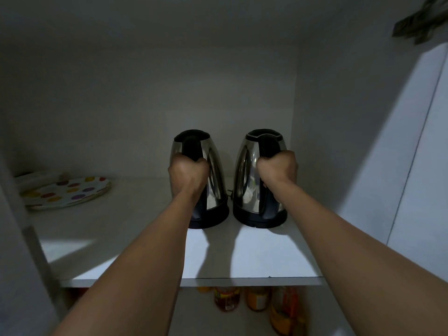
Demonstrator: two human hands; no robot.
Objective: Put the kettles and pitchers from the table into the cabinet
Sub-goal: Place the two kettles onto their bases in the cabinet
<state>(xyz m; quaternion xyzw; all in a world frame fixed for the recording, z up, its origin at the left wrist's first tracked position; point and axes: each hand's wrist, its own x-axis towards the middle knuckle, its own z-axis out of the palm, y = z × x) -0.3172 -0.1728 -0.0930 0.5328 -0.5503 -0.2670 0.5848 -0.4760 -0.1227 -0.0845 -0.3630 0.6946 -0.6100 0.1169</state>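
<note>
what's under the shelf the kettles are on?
Below the shelf a lower level holds several jars or bottles with yellow and orange contents. Labels are too blurred to read. The shelf's front edge and the forearms cover the rest.

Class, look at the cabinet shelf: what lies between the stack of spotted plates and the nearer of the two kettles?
Nothing: in the head view, that stretch of shelf between the spotted plates and the left kettle is bare.

A dim white cabinet (145, 69) fills the view, its shelf (135, 238) lit only near the front edge. Dotted plates (68, 192) lie at the shelf's left back corner. Jars (257, 299) stand below. A white door (412, 166) hangs open at right
</note>
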